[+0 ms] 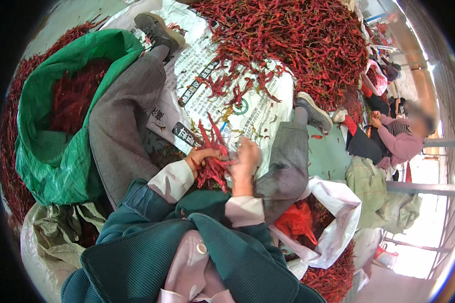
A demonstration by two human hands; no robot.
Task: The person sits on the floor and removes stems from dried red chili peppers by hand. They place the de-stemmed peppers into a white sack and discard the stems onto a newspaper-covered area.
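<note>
A bunch of dried red chili peppers (pixel 214 170) is gripped in my left hand (pixel 201 158), in front of my body. Close beside it, my right hand (pixel 245 154) is raised and blurred, its fingers at the stem side of the bunch. Whether the right fingers hold anything cannot be made out. Under and beyond both hands lies a white woven plastic sack (pixel 201 68) with print on it, spread flat between my legs. Loose chilies (pixel 239 92) and bits of stem lie scattered across it.
A large heap of red chilies (pixel 292 41) rises beyond the sack. At my left stands an open green woven bag (pixel 79 151) with chilies inside. To my right is a white sack (pixel 343 200) holding chilies and a red plastic bag (pixel 297 221). Another person (pixel 400 138) sits farther right.
</note>
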